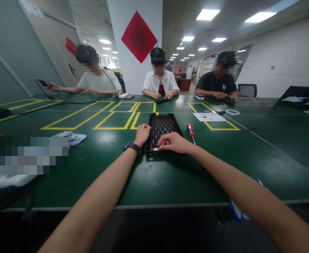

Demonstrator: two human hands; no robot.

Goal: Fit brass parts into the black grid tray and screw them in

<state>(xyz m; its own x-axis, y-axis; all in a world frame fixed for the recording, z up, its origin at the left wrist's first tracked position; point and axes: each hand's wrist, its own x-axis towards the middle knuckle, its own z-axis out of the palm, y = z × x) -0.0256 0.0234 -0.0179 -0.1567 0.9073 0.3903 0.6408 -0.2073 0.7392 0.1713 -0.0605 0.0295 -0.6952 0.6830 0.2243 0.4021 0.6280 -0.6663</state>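
Note:
A black rectangular tray (177,126) with rows of small shiny pieces or pockets lies on the green table in front of me. My left hand (143,133), with a dark band on the wrist, has its fingers closed on the tray's left rim. Over the near part of the tray, my right hand (173,142) is bent with thumb and fingers drawn together. Whatever its fingertips may hold is too small to make out. A small pale piece (156,149) shows at the tray's near edge, below those fingertips. Just right of the tray lies a red-and-black screwdriver (190,130).
Yellow tape outlines (112,128) mark the green table (149,186). A white sheet (209,117) and a white ring (232,112) lie to the right. Pale items (76,138) and cables are at left. Three people sit across the table, hands on dark objects.

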